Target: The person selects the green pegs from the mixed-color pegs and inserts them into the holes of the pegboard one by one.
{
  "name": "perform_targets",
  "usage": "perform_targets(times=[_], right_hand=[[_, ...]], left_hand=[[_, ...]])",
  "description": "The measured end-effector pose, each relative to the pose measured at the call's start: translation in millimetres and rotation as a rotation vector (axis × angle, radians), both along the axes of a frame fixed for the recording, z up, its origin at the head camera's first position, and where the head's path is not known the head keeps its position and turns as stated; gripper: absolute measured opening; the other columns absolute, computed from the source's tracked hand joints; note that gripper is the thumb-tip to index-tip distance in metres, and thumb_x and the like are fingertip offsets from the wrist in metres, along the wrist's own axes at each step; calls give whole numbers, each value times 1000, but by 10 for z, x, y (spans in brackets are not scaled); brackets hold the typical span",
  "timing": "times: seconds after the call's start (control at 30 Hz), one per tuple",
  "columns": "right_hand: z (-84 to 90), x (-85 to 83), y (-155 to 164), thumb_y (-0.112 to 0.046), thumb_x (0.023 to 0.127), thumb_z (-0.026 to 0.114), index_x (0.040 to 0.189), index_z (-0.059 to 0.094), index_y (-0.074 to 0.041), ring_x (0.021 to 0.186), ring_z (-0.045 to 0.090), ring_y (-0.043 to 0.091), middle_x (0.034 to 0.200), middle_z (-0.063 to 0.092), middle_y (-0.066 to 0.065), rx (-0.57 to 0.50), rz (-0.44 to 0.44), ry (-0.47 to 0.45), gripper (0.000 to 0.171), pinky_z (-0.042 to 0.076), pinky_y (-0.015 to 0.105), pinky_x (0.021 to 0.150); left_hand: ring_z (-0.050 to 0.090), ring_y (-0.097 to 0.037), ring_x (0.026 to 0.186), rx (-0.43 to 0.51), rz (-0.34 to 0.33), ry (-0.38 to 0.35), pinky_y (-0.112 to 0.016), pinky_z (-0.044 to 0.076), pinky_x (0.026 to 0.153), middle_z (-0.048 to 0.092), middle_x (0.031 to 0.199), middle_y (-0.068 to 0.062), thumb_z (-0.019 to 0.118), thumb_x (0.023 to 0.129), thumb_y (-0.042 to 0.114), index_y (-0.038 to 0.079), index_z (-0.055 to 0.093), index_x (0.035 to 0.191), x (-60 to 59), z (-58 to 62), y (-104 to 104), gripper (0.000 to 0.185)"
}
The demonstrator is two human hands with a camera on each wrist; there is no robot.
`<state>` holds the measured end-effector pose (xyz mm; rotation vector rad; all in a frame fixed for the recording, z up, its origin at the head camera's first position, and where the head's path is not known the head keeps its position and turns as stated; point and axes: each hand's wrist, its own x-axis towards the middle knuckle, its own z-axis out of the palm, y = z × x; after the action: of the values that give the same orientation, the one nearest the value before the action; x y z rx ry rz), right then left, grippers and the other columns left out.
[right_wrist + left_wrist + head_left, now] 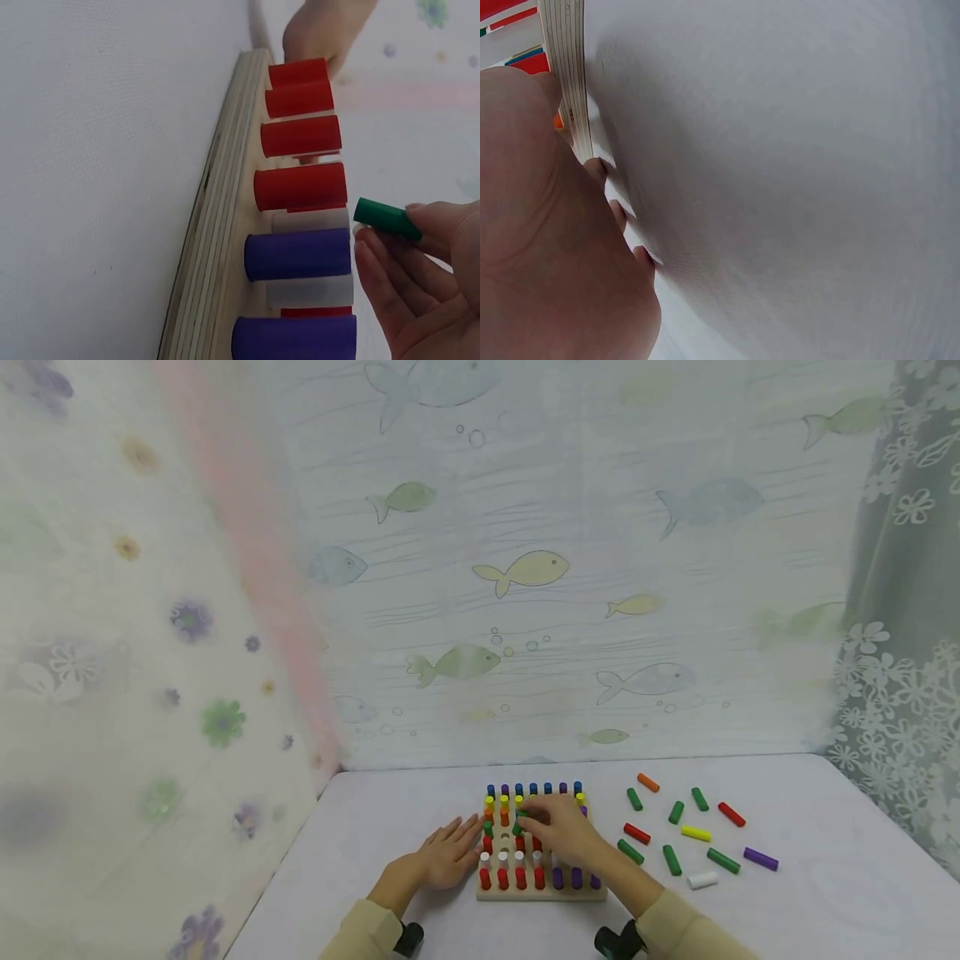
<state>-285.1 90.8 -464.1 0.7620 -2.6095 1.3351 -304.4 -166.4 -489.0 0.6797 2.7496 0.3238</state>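
A wooden pegboard (542, 896) stands on the table with rows of coloured pegs upright in it. White pegs (503, 860) form a row behind the front row of red pegs (502, 879) and purple pegs (577, 879). My right hand (564, 832) is over the middle of the board and pinches a green peg (388, 218) between thumb and fingers; that peg is held tilted. My left hand (452, 853) rests beside the board's left side with fingers extended, touching its edge (568, 67). Some holes and pegs are hidden behind the right hand.
Loose pegs lie scattered right of the board: several green pegs (723, 860), red pegs (731, 814), a yellow peg (696, 834), an orange peg (648, 782), a purple peg (761, 859) and a white peg (702, 881). A fish-patterned curtain (525, 693) hangs behind the white table (825, 910).
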Motion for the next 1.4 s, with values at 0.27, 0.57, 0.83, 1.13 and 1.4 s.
perform_targets(times=[0.27,0.57,0.83,1.13,1.4], right_hand=[[-51,-39,-96,-13,99,68,117,74,-1,84,64,11,99,75,1,9,-29,23,22,58,26,77],[-98,-91,-211,-14,100,67,114,75,-3,82,59,11,95,71,-2,64,-62,-12,19,55,27,75],[-128,-118,-268,-13,99,69,109,77,-5,85,59,12,94,72,-3,94,-77,-18,16,56,32,79],[-143,-132,-314,-12,97,71,104,78,-4,86,61,14,94,73,-1,127,-68,14,12,57,38,82],[-167,-135,-312,-11,98,70,107,78,-3,86,64,13,95,75,0,129,-40,11,14,58,34,80]], left_hand=[[18,-34,156,16,-15,1,-61,17,123,24,170,-5,29,110,52,17,24,164,8,-12,-8,65],[17,-34,156,8,-13,-4,-60,17,124,23,170,-3,31,110,50,18,24,164,10,13,-4,64],[19,-31,156,-10,2,8,-59,20,123,24,170,-2,34,110,47,18,26,164,10,2,-1,61],[20,-32,156,-5,-5,19,-59,21,123,25,170,-3,33,111,46,17,26,164,25,10,0,61],[21,-32,156,-13,-4,26,-58,21,123,26,169,-3,33,111,46,17,27,164,30,8,-1,61]])
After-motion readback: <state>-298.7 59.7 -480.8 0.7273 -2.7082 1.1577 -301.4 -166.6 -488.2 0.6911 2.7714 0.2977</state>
